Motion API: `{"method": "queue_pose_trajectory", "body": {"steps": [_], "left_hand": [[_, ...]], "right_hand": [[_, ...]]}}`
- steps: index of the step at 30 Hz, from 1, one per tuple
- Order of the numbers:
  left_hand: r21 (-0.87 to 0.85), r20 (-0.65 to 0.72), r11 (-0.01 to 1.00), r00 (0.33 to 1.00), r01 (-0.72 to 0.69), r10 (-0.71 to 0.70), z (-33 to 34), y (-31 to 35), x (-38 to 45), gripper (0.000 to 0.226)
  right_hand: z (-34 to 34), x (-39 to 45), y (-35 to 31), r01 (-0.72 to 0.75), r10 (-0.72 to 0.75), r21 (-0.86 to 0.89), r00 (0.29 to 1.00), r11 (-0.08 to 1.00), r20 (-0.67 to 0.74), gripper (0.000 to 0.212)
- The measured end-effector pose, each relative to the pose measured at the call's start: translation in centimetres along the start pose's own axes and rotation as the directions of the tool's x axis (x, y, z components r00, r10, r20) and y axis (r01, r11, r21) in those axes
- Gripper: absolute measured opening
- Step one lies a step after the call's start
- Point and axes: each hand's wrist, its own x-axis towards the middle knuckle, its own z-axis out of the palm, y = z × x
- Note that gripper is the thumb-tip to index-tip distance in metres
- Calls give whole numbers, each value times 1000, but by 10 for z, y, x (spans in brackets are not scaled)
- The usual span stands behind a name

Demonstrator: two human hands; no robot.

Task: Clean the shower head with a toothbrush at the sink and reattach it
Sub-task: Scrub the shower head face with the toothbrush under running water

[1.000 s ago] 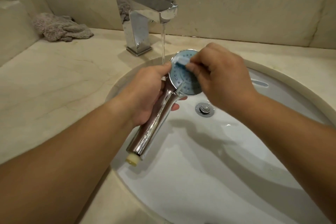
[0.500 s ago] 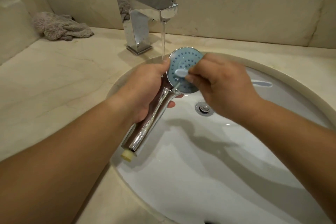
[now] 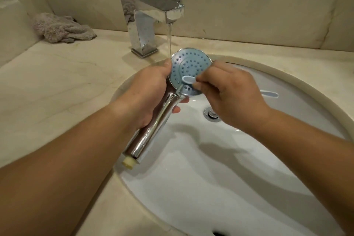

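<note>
Since the earlier frame, the toothbrush (image 3: pixel 188 80) has gone down from the upper edge of the shower head (image 3: pixel 188 67) to the lower part of its blue face. At the centre of the frame, over the white sink (image 3: pixel 191 178), the left hand (image 3: pixel 147 97) grips the chrome handle. The right hand (image 3: pixel 233 97) pinches the toothbrush. Above them, water runs from the faucet (image 3: pixel 151 19). A grey cloth (image 3: pixel 61 28) lies at upper left on the counter (image 3: pixel 57 86).

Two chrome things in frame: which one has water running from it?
The tap on the counter behind the sink: a stream falls from its spout. The shower head, gripped by the left hand, has none coming from its holes.
</note>
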Motion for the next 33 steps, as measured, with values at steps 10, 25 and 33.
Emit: {"method": "queue_pose_trajectory", "body": {"steps": [10,25,33], "left_hand": [[-35,-31,999,999,-14,13,-1,2,1,45],[-79,-36,997,999,-16,13,-7,2,3,46],[-55,-36,998,999,-11,9,-5,2,3,45]], "right_hand": [[-3,2,1,-106,107,12,991,994,-84,17],[2,-10,2,3,0,20,991,1000,-136,17],[4,-12,7,-21,24,22,989,1000,-146,18]]}}
